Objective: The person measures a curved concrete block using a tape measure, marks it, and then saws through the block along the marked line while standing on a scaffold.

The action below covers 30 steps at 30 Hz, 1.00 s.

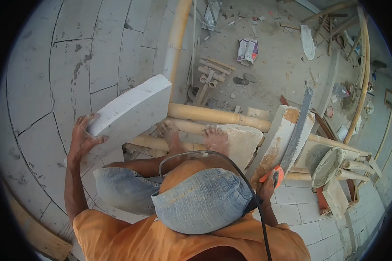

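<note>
My left hand point(86, 135) grips the left end of a pale lightweight concrete block point(137, 113), fingers over its top edge and thumb on the face. The block is tilted, standing against the block wall side at left, its rough white edge upward. In my right hand point(265, 188) is a handsaw point(299, 130) with an orange handle point(274, 175). Its long toothed blade points away from me, above a white board point(279, 140) with brown patches. Part of the right hand's fingers is hidden behind the handle.
I squat barefoot on bamboo poles point(213, 114) high above a littered floor. A broken pale slab point(239, 141) lies beside my right foot point(216, 138). At right is a round mortar pan point(327, 167). A grey block wall point(69, 65) rises at left, with an upright bamboo pole point(177, 43).
</note>
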Each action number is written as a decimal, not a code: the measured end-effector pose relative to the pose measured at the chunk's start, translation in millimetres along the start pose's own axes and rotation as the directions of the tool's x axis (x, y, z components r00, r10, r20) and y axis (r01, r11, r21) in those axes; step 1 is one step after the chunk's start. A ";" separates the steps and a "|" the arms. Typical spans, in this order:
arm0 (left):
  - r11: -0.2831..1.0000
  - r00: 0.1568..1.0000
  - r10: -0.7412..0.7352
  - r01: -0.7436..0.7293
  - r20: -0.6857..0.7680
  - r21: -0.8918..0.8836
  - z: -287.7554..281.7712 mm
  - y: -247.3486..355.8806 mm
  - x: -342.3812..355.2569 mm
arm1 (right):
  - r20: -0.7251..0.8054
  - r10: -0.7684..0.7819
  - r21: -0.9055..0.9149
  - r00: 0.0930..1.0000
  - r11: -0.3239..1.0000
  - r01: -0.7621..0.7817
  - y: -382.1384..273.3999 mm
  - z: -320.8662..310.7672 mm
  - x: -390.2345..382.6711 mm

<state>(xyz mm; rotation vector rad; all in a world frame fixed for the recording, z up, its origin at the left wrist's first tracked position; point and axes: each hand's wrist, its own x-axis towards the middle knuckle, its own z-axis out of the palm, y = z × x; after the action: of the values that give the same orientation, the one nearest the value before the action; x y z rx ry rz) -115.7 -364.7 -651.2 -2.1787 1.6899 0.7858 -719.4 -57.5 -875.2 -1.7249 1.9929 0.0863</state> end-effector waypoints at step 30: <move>0.644 0.592 0.759 -0.618 -0.271 0.451 -59.6 95.9 17.1 | -0.155 -0.938 0.005 0.311 0.314 0.950 -395.7 -208.9 310.4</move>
<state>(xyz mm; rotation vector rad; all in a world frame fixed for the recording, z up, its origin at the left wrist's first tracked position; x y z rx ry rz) -189.3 -436.5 -601.6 -1.4815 2.7666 0.1006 -436.8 -493.5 -711.9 -2.5898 0.6644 -0.5400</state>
